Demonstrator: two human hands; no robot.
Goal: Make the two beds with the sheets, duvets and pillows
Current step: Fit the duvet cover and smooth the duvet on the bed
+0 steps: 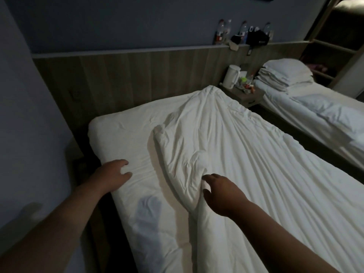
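Bare forearms reach in from the lower edge toward the near bed; left hand [116,173] lies released, fingers relaxed, on the left strip of the smooth white fitted sheet [122,133], close to the mattress edge; right hand [222,194] meets the left fold of the rumpled white duvet [236,138], fingers bent toward the cloth, though whether they pinch it cannot be told. Duvet lies bunched lengthwise over the right part of the near bed, leaving the sheet's left side bare; no pillow shows on this bed. Stack of white pillows [285,75] sits at the head of the far bed [307,107], beyond a small wooden nightstand [248,99] bearing a white kettle [231,75]. Risk, as judged: a one-handed pull at the fold would probably drag the duvet askew rather than spread it, or tip its far side into the gap between the beds; a hard tug might also ruck the sheet beneath it.
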